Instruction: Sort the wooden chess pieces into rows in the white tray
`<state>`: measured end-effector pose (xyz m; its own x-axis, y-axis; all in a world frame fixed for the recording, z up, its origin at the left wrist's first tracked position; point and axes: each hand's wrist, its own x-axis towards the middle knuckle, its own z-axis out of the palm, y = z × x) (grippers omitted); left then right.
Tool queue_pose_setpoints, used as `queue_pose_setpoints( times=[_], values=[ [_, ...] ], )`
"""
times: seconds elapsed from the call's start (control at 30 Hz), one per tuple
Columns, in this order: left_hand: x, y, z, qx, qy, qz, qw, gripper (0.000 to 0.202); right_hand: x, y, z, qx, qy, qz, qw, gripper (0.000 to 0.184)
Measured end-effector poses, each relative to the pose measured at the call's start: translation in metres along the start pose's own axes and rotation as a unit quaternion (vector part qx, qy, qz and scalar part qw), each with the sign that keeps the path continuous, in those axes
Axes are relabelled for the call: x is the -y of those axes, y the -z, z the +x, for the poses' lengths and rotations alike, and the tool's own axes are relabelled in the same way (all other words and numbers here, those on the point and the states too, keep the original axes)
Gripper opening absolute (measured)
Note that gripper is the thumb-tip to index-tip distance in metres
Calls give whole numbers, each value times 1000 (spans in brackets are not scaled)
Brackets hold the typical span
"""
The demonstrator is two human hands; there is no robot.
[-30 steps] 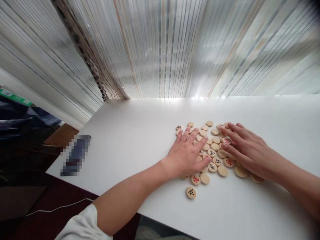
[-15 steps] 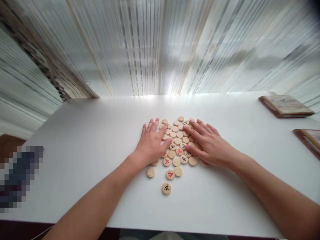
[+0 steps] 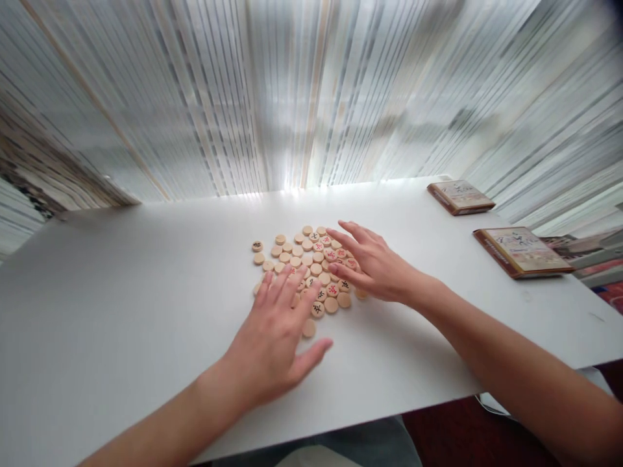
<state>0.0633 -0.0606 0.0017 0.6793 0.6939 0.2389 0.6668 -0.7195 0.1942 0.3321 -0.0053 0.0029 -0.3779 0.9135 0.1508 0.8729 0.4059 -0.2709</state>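
Several round wooden game discs [image 3: 302, 259], some marked with red or black characters and some blank, lie in a loose cluster on a white table [image 3: 121, 311]. My left hand [image 3: 277, 340] lies flat with fingers spread at the near edge of the cluster, fingertips over the closest discs. My right hand [image 3: 372, 263] rests flat on the right side of the cluster, fingers stretched out over the discs. Neither hand grips anything.
Two brown box halves lie at the table's right: one [image 3: 460, 196] at the far right, another [image 3: 520, 251] nearer the right edge. Striped blinds [image 3: 311, 97] rise behind the table. The table's front edge runs close below my arms.
The view has swung rightward, so the pixelated object at the left is out of sight. My left hand has drawn back toward me from the pile; my right hand stays on the discs.
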Motion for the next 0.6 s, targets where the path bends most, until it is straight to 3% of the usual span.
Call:
queue_pose_setpoints(
  times=[0.07, 0.13, 0.3, 0.43, 0.6],
  values=[
    [-12, -6, -23, 4, -48, 57, 997, 84, -5, 2, -19, 19, 13, -25, 999, 83],
    [-12, -14, -39, -10, -71, 97, 993, 84, -12, -3, -40, 29, 17, -49, 998, 87],
    [16, -26, -41, -34, -28, 110, 993, 78, -33, -23, -77, 9, -43, -66, 997, 93],
    [37, -26, -27, -25, -15, 116, 993, 69, -24, -29, -72, -6, -6, -22, 1000, 90],
    [46, -20, -14, -10, -8, 86, 996, 73, -1, -24, -40, -9, 50, -38, 998, 86]
  ],
)
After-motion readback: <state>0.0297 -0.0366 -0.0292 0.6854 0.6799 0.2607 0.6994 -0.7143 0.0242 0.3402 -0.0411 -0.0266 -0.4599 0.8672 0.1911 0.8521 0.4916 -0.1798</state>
